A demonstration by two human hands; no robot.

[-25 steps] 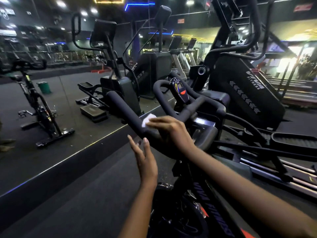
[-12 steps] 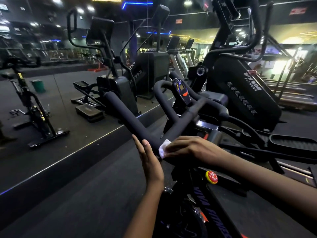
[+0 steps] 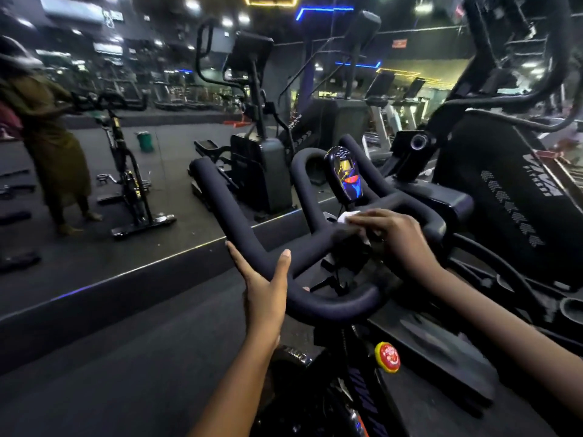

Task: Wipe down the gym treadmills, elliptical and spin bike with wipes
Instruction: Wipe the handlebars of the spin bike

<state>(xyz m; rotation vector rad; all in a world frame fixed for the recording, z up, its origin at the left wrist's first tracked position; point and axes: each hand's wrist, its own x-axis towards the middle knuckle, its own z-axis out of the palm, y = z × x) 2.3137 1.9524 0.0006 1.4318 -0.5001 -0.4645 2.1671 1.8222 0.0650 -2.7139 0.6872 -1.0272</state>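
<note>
The spin bike's black padded handlebar (image 3: 239,222) fills the middle of the head view, with its small console (image 3: 345,175) standing upright behind the crossbar. My left hand (image 3: 265,288) cups the left bar from below and the side, thumb up against it. My right hand (image 3: 394,234) presses a white wipe (image 3: 348,216) onto the centre crossbar just under the console; most of the wipe is hidden under my fingers. A red and yellow knob (image 3: 388,357) sits on the frame below.
An elliptical (image 3: 504,184) stands close on the right. A big wall mirror (image 3: 126,184) ahead, above a raised ledge (image 3: 110,298), reflects a spin bike, a person, an elliptical and a green bin. Treadmills (image 3: 391,111) stand far back.
My right hand has slid the wipe from the left bar to the centre crossbar near the console. My left hand moved up against the left bar and now cups it.
</note>
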